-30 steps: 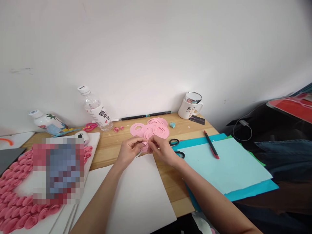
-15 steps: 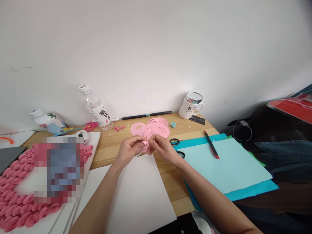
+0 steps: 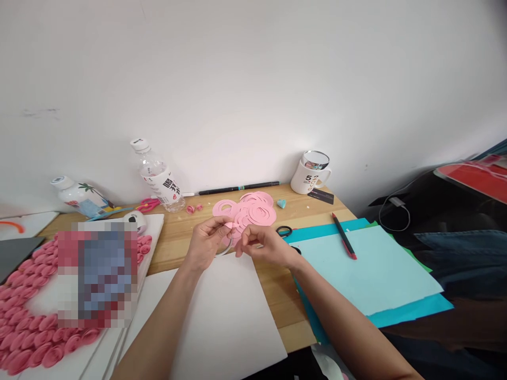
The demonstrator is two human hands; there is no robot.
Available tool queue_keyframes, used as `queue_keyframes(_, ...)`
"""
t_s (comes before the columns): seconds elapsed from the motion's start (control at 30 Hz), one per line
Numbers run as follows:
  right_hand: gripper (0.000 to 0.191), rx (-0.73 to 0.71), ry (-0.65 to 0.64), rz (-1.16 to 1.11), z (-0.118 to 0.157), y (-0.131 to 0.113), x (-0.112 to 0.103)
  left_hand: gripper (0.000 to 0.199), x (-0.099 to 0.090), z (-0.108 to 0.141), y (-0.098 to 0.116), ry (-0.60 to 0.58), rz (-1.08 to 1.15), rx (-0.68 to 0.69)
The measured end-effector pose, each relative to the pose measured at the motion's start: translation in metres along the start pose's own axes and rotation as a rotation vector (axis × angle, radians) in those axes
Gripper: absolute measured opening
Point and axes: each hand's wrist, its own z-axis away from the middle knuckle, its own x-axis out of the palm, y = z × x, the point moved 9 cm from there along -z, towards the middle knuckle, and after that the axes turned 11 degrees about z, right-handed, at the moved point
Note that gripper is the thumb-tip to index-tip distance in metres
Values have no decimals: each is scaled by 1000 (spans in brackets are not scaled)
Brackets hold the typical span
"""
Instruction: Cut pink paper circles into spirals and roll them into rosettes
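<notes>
My left hand pinches a small piece of pink paper between thumb and fingertips. Close beside it, my right hand has its fingers bent and pressed together; whatever they hold, if anything, is too small to make out. Just beyond both hands lies a heap of pink paper spirals on the wooden table. Part of a thin white ring shows below the left fingers, at the top edge of a white sheet. Black scissor handles stick out by the right wrist, partly hidden.
Left lies a white board with rows of pink paper rosettes, partly pixelated. A water bottle, a smaller bottle, a black marker and a mug stand or lie along the wall. Right are blue sheets under a pen.
My right hand has drawn back slightly toward me and apart from the left fingers. The left hand keeps its pinch on the pink paper, now more visible.
</notes>
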Motion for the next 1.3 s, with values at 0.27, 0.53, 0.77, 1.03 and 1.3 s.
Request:
queue_keyframes(0.27, 9, -258, 566, 485, 11, -21, -27, 21, 4, 4, -21, 17, 155, -204)
queue_keyframes(0.53, 14, -407, 670, 735, 18, -31, -26, 17, 5, 4, -28, -13, 189, -242)
queue_keyframes(0.77, 10, -348, 710, 746, 21, -30, -29, 16, 7, 5, -31, -35, 188, -276)
queue_keyframes(1.03, 15, -349, 682, 836, 18, -25, -26, 12, 15, 7, -28, -121, 186, -292)
queue_keyframes(1.3, 14, -395, 624, 1039, 18, -23, -13, 13, 9, 5, -29, -43, 212, -295)
